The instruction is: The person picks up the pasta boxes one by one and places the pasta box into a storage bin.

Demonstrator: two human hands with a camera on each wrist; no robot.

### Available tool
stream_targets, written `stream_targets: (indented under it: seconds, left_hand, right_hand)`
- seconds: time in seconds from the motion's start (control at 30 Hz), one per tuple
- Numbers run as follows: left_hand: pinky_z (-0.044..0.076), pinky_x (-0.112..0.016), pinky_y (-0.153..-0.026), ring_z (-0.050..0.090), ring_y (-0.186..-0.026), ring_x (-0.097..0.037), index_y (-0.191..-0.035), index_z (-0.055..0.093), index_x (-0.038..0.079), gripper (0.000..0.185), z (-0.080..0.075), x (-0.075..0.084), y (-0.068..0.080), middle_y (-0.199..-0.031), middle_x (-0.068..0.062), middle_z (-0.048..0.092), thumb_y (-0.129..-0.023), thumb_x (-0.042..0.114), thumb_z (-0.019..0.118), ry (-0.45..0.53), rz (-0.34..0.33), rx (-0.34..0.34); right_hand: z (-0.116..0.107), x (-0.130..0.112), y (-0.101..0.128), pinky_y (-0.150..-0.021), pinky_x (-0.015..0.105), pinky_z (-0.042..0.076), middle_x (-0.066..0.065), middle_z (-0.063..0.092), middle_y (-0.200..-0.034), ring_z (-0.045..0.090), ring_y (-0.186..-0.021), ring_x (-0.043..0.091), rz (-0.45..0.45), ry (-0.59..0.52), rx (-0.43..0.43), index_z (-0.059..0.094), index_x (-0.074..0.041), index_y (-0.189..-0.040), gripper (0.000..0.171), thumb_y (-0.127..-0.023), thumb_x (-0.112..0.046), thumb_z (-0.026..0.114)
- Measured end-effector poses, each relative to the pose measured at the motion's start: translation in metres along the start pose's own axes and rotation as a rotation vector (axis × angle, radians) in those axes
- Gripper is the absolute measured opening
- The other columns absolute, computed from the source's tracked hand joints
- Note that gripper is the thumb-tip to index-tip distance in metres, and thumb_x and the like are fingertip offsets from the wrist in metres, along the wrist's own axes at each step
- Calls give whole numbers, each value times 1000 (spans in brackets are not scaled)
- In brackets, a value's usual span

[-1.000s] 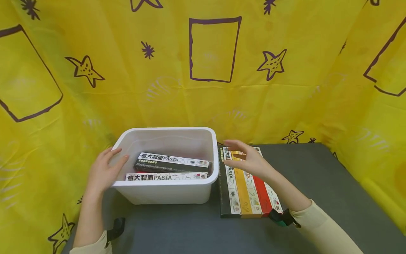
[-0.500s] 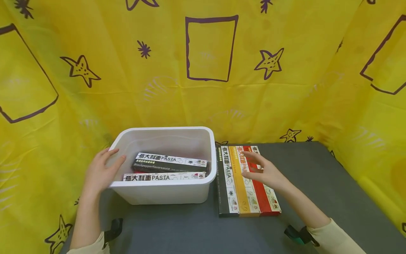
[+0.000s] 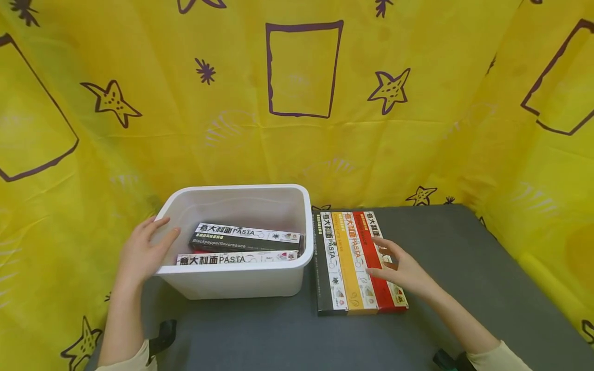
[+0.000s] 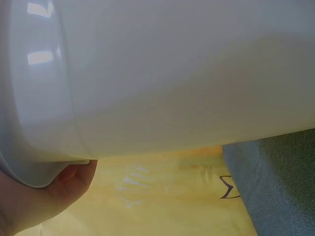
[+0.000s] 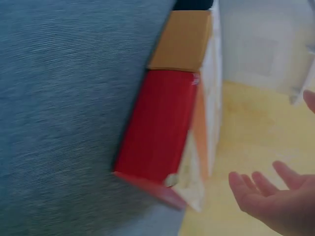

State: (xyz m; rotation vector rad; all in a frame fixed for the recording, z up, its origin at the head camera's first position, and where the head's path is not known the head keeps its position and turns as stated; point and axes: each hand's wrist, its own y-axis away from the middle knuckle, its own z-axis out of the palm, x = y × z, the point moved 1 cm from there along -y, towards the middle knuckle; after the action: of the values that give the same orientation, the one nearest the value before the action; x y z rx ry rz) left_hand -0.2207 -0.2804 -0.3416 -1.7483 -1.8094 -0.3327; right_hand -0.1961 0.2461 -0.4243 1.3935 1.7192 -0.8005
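A white plastic bin (image 3: 232,281) stands on the grey table (image 3: 441,242), and its wall (image 4: 172,83) fills the left wrist view. Inside lie a black pasta box (image 3: 246,238) and a second pasta box (image 3: 232,259) against the front wall. My left hand (image 3: 144,250) rests on the bin's left rim with its fingers straight. Part of that hand (image 4: 44,196) shows under the rim. Right of the bin lie three long boxes side by side: black (image 3: 327,263), yellow (image 3: 348,257) and red (image 3: 371,242). My right hand (image 3: 399,265) hovers over the red box (image 5: 157,132) with spread fingers (image 5: 275,196), holding nothing.
Yellow cloth (image 3: 301,129) with purple stars and rectangles hangs behind and on both sides. The grey table top (image 5: 64,98) stretches bare to the right of the boxes. A black strap (image 3: 162,335) sits at my left wrist.
My right hand has come down and back toward me along the row of boxes, from their far end to the near part of the red box. The left hand stays on the bin.
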Motion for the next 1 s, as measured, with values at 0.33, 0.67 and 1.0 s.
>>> stream_targets:
  seconds: [0.33, 0.67, 1.0]
  left_hand:
    - [19, -71, -103, 25, -133, -58, -140, 47, -5, 63, 0, -1, 1, -149, -34, 29, -99, 43, 50, 10, 13, 19]
    - [20, -72, -103, 25, -133, -58, -141, 46, -4, 63, 1, -1, 0, -150, -34, 28, -99, 43, 50, 8, 6, 10]
    - [20, -72, -102, 24, -133, -58, -141, 46, -4, 64, 1, -1, 1, -150, -34, 28, -99, 44, 49, 3, 1, 5]
  right_hand:
    - [3, 23, 10, -90, 52, 51, 27, 23, -149, 37, -128, 54, 68, 32, 42, 23, -5, -151, 92, -82, -31, 78]
    - [5, 33, 14, -91, 53, 51, 27, 24, -148, 43, -123, 54, 111, 73, 80, 21, -6, -152, 96, -80, -33, 79]
    - [9, 47, 14, -96, 60, 43, 30, 25, -147, 39, -123, 44, 159, 175, 47, 17, 5, -150, 108, -75, -42, 79]
